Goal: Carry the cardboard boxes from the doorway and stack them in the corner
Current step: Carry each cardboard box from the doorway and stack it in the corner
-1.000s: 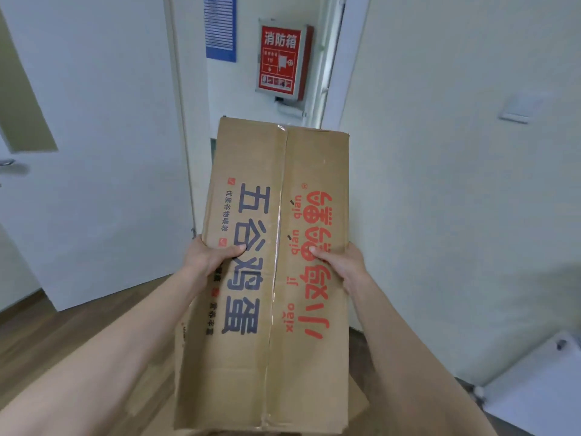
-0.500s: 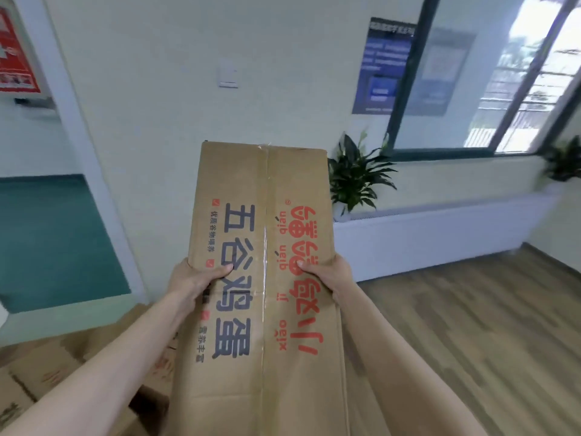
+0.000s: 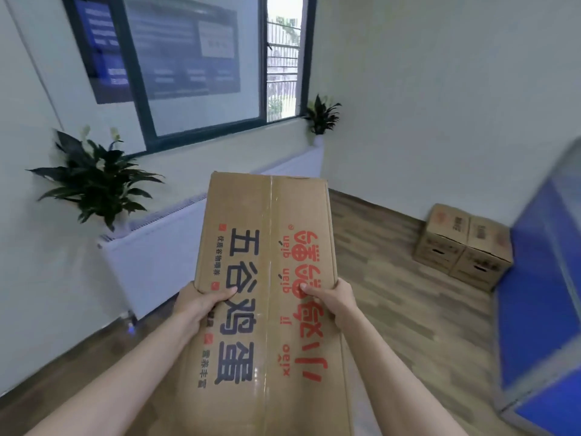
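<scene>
I hold a long brown cardboard box (image 3: pixel 267 247) in front of me, taped down its middle, with dark blue and red print on top. My left hand (image 3: pixel 198 305) grips its left edge, thumb over the top. On the opposite edge my right hand (image 3: pixel 330 298) holds it the same way. Two similar cardboard boxes (image 3: pixel 462 243) stand side by side on the wooden floor at the right, against the white wall and next to a blue panel.
A white radiator cover (image 3: pixel 151 250) runs along the left wall under a dark-framed window, with a leafy potted plant (image 3: pixel 94 177) on it and a second plant (image 3: pixel 320 116) at the far end. A blue glass partition (image 3: pixel 540 294) stands at the right. Wooden floor (image 3: pixel 393 294) lies between.
The view has swung right, from the doorway and red fire box past the wall to the window corner. The floor boxes came into sight. Both hands kept their grip on the box.
</scene>
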### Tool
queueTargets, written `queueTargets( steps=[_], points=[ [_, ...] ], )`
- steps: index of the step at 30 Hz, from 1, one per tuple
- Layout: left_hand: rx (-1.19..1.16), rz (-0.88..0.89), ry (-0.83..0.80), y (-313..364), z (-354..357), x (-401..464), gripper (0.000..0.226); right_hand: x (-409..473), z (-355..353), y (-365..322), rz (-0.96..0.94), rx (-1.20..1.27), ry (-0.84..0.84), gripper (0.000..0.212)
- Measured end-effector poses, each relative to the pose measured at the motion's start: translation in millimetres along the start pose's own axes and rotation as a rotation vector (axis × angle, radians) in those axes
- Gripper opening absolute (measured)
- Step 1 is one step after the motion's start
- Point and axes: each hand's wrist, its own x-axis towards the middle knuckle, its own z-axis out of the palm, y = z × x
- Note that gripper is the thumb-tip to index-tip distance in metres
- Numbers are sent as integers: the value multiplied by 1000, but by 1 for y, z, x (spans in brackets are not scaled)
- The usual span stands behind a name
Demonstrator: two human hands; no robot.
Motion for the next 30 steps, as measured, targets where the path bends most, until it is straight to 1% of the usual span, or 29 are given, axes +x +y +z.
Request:
queueTargets(
  steps=[3,6,8,11,12,21,22,23,26,28,30],
  points=[
    [68,11,-121,24,94,25,93,34,-85,4,35,37,116,76],
    [147,36,-211,44,182,49,84,65,-156,9,57,90,214,92],
    [185,48,-255,55,235,66,84,85,-196,10,69,105,272,101],
    [219,65,-332,66,316,101,89,122,-252,13,78,140,346,83],
    [234,61,-355,70,342,113,91,137,-270,14,87,140,379,80],
    [284,-24,-558,126,566,225,86,293,-418,-8,210,161,503,83],
    [292,-30,-574,132,589,234,88,309,-433,-9,216,166,510,82],
    [312,-45,-605,142,631,252,88,337,-462,-9,231,197,534,80],
    [337,-18,-617,158,677,265,85,359,-492,-16,245,183,551,75],
    [367,-22,-658,170,732,284,89,389,-530,-19,250,214,585,68],
    [378,-14,-692,180,791,301,85,423,-571,-18,239,232,603,66]
  ],
)
